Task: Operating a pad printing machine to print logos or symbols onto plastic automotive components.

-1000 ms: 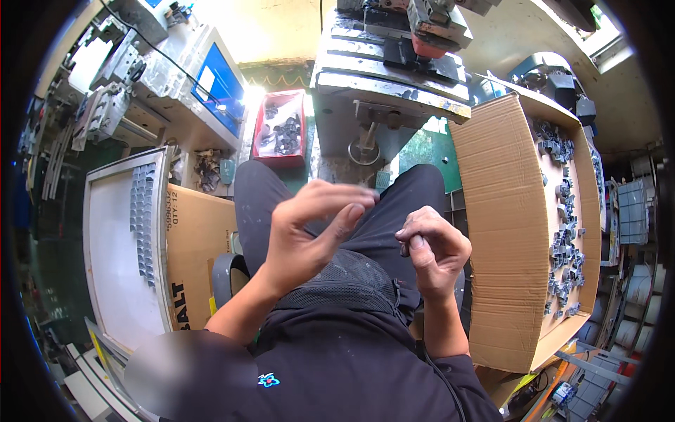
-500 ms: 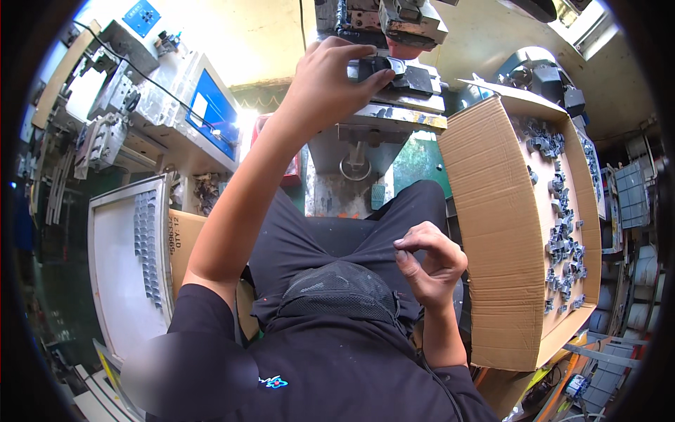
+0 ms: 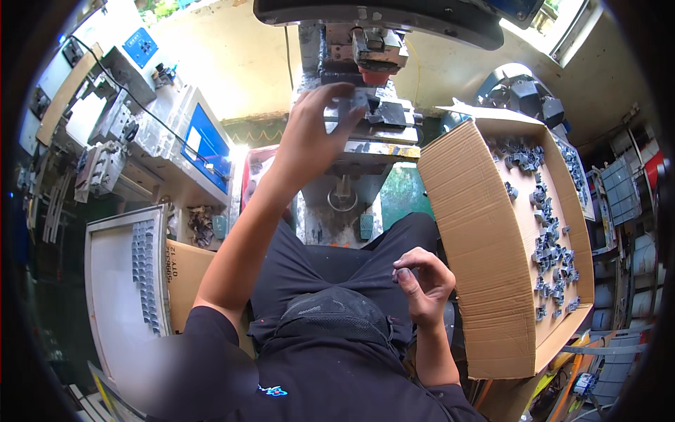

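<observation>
My left hand (image 3: 313, 133) is raised in front of the machine, beside its black fixture block (image 3: 391, 112). Its thumb and fingers reach toward the right and are smeared by motion. A grey blur shows between them, but whether it is a held part cannot be told. Above the block hangs a red pad (image 3: 376, 75) under the machine's head (image 3: 380, 53), apart from it. My right hand (image 3: 427, 287) hovers over my right thigh, thumb and forefinger pinched together with darkened tips. Anything between them is too small to make out.
At my right stands an open cardboard box (image 3: 478, 260) with several grey plastic parts (image 3: 552, 246). To the left, a framed white tray (image 3: 116, 281) carries rows of grey parts (image 3: 144, 274). Beyond it is a machine cabinet with a blue panel (image 3: 207, 148). A metal ring (image 3: 342, 200) hangs below the fixture.
My left hand has drawn back leftward from the fixture block, and the pale piece there no longer shows on it. My right hand stays pinched. The whole view has shifted, revealing more above the machine.
</observation>
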Available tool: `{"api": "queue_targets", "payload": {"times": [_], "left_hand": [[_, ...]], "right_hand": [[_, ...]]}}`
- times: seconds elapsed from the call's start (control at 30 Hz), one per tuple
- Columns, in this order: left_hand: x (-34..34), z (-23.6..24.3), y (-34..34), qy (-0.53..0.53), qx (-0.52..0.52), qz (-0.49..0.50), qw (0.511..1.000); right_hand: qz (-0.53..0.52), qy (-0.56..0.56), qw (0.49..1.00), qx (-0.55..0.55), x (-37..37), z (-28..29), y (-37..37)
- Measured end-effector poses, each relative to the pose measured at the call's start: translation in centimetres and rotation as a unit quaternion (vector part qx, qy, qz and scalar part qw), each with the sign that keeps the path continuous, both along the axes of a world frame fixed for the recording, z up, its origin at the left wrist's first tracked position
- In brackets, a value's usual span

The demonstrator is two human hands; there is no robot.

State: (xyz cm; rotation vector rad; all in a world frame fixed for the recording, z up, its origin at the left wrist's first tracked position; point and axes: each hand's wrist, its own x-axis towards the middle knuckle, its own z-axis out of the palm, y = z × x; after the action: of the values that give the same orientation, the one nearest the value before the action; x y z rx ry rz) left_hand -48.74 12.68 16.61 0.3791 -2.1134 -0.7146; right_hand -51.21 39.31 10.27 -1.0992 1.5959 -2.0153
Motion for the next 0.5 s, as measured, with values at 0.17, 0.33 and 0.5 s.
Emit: {"api": "queue_targets", "payload": {"times": [0.17, 0.33, 0.5], "left_hand": [[7.1, -0.5, 4.2, -0.022, 0.088, -0.06, 0.994], [13.0, -2.3, 6.6, -0.002, 0.205, -0.147, 0.968], [15.9, -2.6, 7.9, 0.022, 0.225, -0.174, 0.959]], "right_hand": [[-0.05, 0.216, 0.975, -0.002, -1.8, 2.6, -1.0], [-0.137, 0.399, 0.906, -0.037, -3.2, 10.2, -4.9], [-0.201, 0.461, 0.865, -0.003, -2.2, 17.6, -8.4]]}}
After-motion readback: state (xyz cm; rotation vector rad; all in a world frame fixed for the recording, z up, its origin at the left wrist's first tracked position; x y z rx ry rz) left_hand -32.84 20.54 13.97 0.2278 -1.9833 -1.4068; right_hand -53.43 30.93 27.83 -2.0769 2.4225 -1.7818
